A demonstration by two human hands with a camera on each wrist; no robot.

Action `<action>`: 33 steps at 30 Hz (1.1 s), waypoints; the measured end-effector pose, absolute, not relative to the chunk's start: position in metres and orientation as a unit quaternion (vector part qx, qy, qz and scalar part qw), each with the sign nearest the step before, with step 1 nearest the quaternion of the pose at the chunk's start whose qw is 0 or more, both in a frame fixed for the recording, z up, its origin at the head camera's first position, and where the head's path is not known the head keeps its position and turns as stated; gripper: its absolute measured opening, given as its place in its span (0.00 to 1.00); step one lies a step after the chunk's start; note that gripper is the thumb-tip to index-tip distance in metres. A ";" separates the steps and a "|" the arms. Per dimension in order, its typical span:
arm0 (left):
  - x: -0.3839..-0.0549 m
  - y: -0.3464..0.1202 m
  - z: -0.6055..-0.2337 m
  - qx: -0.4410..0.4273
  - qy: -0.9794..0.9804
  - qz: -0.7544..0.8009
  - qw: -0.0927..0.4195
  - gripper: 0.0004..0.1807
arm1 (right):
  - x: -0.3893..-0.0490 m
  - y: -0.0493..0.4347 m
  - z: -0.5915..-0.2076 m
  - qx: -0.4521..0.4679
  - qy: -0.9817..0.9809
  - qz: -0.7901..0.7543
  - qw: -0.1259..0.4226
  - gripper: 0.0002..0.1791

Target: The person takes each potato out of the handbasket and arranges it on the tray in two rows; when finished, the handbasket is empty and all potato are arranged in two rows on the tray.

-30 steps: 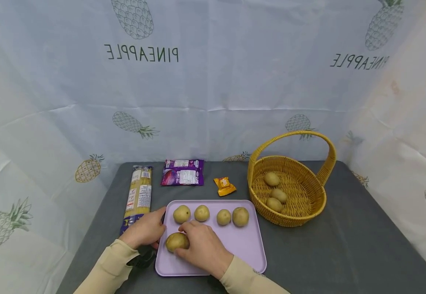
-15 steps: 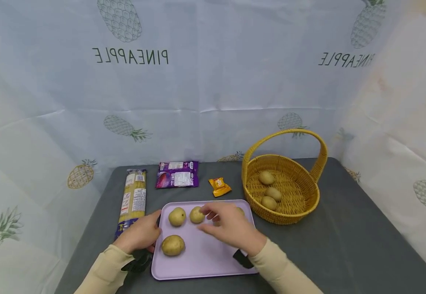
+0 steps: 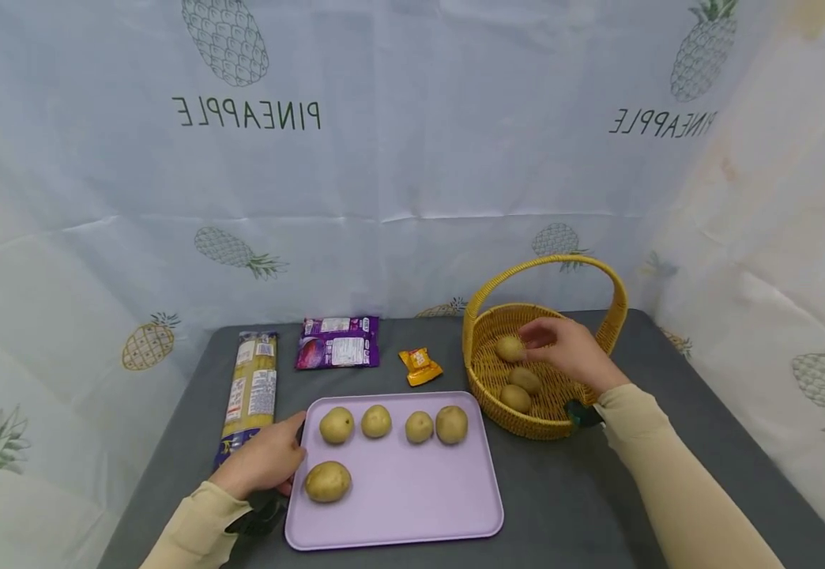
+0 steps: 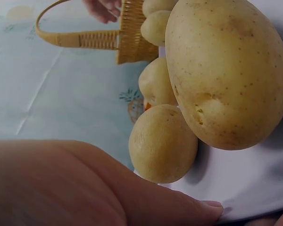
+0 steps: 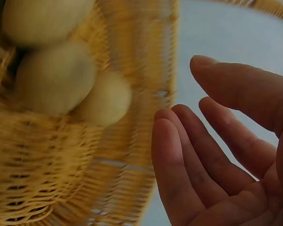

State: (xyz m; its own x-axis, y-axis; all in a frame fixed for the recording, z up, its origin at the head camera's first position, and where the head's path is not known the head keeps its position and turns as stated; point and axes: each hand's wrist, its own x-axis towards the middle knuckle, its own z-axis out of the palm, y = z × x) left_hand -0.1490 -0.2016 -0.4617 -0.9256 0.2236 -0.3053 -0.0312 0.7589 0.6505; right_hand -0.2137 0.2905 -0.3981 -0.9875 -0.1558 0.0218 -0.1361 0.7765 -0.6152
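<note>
My left hand (image 3: 268, 456) holds the left edge of a lilac tray (image 3: 412, 506). In the left wrist view its thumb lies on the rim, with fingertips showing below the edge. On the tray, a large potato (image 3: 328, 481) lies front left, and several smaller ones, such as a round potato (image 3: 337, 425), line the back. My right hand (image 3: 569, 348) is over the yellow wicker basket (image 3: 480, 378), fingers and thumb spread apart around nothing. Three potatoes lie inside; the rear potato (image 3: 509, 348) appears right by its fingertips in the head view.
A pack of pasta (image 3: 250, 391) lies left of the tray, partly behind my left hand. Behind the tray are a purple packet (image 3: 338, 343) and a small orange packet (image 3: 420, 367). The basket's tall handle (image 3: 484, 296) arches above it. A pineapple-print curtain (image 3: 355, 182) hangs behind the table.
My right hand has left the large potato on the tray and moved right, across the tray, to the basket. The left hand stays at the tray's edge. The head view has shifted slightly.
</note>
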 end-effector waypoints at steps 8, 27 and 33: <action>-0.148 -0.202 -0.464 0.045 0.922 0.337 0.188 0.38 | -0.250 0.309 -0.410 -0.070 0.939 -0.328 0.076 0.28; -0.150 -0.201 -0.463 0.058 0.926 0.325 0.181 0.37 | -0.279 0.295 -0.444 -0.061 0.951 -0.290 0.088 0.30; -0.149 -0.200 -0.463 0.059 0.928 0.322 0.179 0.37 | -0.276 0.294 -0.441 -0.062 0.954 -0.281 0.082 0.28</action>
State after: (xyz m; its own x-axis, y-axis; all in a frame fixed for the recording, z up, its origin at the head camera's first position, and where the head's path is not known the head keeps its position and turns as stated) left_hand -0.1493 -0.2000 -0.4633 -0.9289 0.2241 -0.2949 -0.0068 0.7857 0.6185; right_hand -0.2762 0.2944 -0.4413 -0.9789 -0.1641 -0.1215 -0.0719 0.8339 -0.5472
